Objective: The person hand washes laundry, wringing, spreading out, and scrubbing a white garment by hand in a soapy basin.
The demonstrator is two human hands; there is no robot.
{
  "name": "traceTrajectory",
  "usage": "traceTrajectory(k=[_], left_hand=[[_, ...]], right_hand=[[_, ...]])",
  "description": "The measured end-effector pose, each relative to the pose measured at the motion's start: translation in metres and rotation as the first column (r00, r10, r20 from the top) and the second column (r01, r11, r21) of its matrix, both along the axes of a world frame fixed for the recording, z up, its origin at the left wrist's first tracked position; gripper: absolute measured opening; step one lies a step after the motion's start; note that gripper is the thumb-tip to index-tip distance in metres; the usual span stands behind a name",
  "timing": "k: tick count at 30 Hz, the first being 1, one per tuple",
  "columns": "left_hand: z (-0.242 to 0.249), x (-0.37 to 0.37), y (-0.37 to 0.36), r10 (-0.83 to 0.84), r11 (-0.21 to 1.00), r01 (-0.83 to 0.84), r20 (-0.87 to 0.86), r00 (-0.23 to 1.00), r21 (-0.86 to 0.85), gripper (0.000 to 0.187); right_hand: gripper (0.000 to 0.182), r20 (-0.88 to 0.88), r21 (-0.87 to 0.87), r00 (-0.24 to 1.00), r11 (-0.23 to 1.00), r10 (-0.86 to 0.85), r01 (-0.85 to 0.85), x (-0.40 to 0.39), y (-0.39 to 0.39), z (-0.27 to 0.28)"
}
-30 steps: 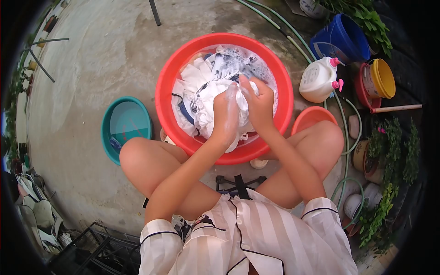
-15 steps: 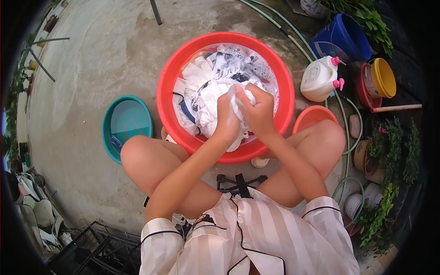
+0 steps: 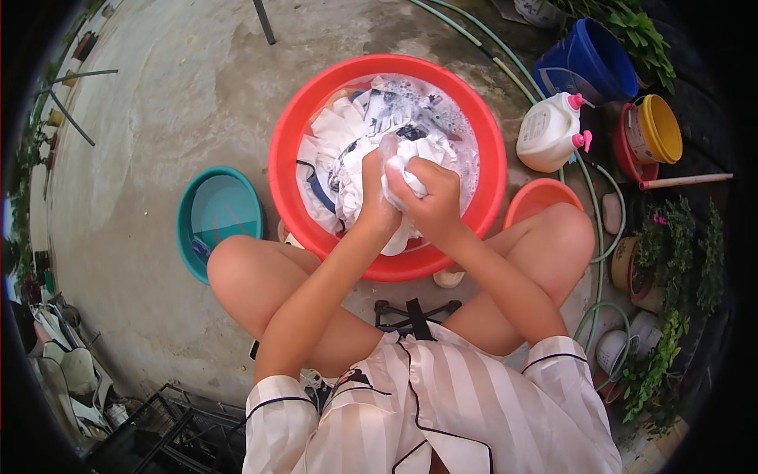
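Over a large red basin (image 3: 304, 237) both my hands meet on a bunched white garment (image 3: 410, 170). My left hand (image 3: 380, 189) has its fingers around the cloth, with suds on the skin. Pressed against it from the right, my right hand (image 3: 433, 193) clutches the same cloth in a fist. Part of the garment hangs below my hands near the basin's front wall. White and dark-patterned clothes (image 3: 347, 134) lie in the foamy water (image 3: 454, 110) around it.
A teal basin of water (image 3: 253, 197) stands at left. To the right are a detergent jug (image 3: 547, 134), an orange basin (image 3: 545, 189), a blue bucket (image 3: 564, 67), a yellow bucket (image 3: 662, 130), a green hose (image 3: 513, 75) and potted plants (image 3: 671, 245).
My hands have shifted slightly left and come closer together. The white cloth is now bunched more tightly between them.
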State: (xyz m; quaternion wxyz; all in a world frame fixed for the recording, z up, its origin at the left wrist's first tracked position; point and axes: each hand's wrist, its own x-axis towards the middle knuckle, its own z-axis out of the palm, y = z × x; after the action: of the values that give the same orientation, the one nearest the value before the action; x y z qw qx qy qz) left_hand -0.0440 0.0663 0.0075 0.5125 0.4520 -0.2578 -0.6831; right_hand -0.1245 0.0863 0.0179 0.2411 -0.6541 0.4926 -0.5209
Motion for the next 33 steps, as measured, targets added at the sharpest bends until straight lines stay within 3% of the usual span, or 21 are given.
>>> traceTrajectory(k=[2,3,5,6,9,10,13,14,17,18,21,22,25,26,29,30,33], left_hand=[[0.026,-0.008,0.008,0.036,0.995,-0.042,0.071,0.997,0.092,0.032],[0.029,-0.008,0.011,-0.013,0.998,0.004,0.148,0.989,0.055,0.033],[0.033,-0.008,0.015,-0.102,0.994,0.109,0.304,0.947,-0.006,0.036],[0.025,-0.007,0.013,-0.048,0.991,0.083,0.296,0.954,-0.106,0.037],[0.012,-0.004,0.008,0.025,0.993,-0.023,0.017,1.0,-0.119,0.034],[0.014,-0.002,0.004,0.014,1.0,-0.014,-0.109,0.994,0.004,0.031],[-0.012,0.016,-0.011,-0.111,0.988,0.122,0.116,0.987,-0.096,0.03],[-0.018,0.014,-0.011,-0.087,0.991,0.1,0.144,0.986,-0.084,0.03],[0.006,-0.001,0.0,0.017,1.0,-0.015,-0.092,0.996,0.021,0.03],[0.009,-0.006,0.003,0.042,0.999,-0.041,0.061,0.997,-0.016,0.032],[0.024,-0.009,0.016,-0.025,0.998,0.044,0.34,0.94,-0.048,0.036],[0.03,-0.011,0.017,0.0,0.996,0.026,0.287,0.958,-0.087,0.038],[0.019,-0.004,0.011,0.013,0.999,-0.009,0.1,0.995,-0.035,0.038],[0.015,-0.001,0.009,0.024,0.995,-0.024,0.004,1.0,-0.097,0.034],[0.0,0.015,-0.006,-0.035,0.992,0.058,0.192,0.981,-0.116,0.032],[0.0,0.019,-0.016,-0.073,0.997,0.069,0.19,0.979,0.024,0.031],[0.008,0.007,-0.006,-0.017,1.0,0.017,0.055,0.998,-0.011,0.034]], right_hand=[[0.029,0.232,0.259,0.967,0.965,-0.107,0.044,-0.01,-0.015,0.004],[0.03,0.332,0.384,0.926,0.922,-0.18,0.041,-0.013,-0.021,0.005],[0.031,0.379,0.388,0.904,0.921,-0.197,0.038,-0.015,-0.024,0.004],[0.032,0.401,0.39,0.893,0.92,-0.205,0.036,-0.015,-0.024,0.003],[0.031,0.173,0.235,0.979,0.97,-0.108,0.065,-0.006,-0.008,0.007],[0.029,0.068,0.105,0.997,0.994,-0.042,0.034,-0.003,-0.002,0.009],[0.028,-0.124,-0.113,0.984,0.983,0.129,-0.143,0.002,0.01,0.008],[0.029,-0.125,-0.111,0.985,0.985,0.117,-0.131,0.001,0.009,0.006],[0.03,0.082,0.16,0.996,0.987,-0.029,0.016,-0.003,-0.004,0.006],[0.033,0.252,0.297,0.962,0.955,-0.105,0.027,-0.004,-0.01,0.011],[0.035,0.41,0.427,0.891,0.904,-0.193,0.0,-0.016,-0.026,0.003],[0.036,0.452,0.405,0.872,0.914,-0.19,-0.011,-0.013,-0.026,0.001],[0.036,0.278,0.323,0.95,0.945,-0.145,0.05,-0.005,-0.014,0.005],[0.035,0.178,0.22,0.98,0.974,-0.086,0.046,-0.003,-0.008,0.011],[0.03,-0.085,-0.072,0.989,0.989,0.123,-0.13,0.003,0.008,0.005],[0.027,-0.1,-0.069,0.985,0.987,0.14,-0.147,0.004,0.01,0.008],[0.029,0.046,0.06,0.998,0.998,0.033,-0.036,0.004,0.002,0.002]])
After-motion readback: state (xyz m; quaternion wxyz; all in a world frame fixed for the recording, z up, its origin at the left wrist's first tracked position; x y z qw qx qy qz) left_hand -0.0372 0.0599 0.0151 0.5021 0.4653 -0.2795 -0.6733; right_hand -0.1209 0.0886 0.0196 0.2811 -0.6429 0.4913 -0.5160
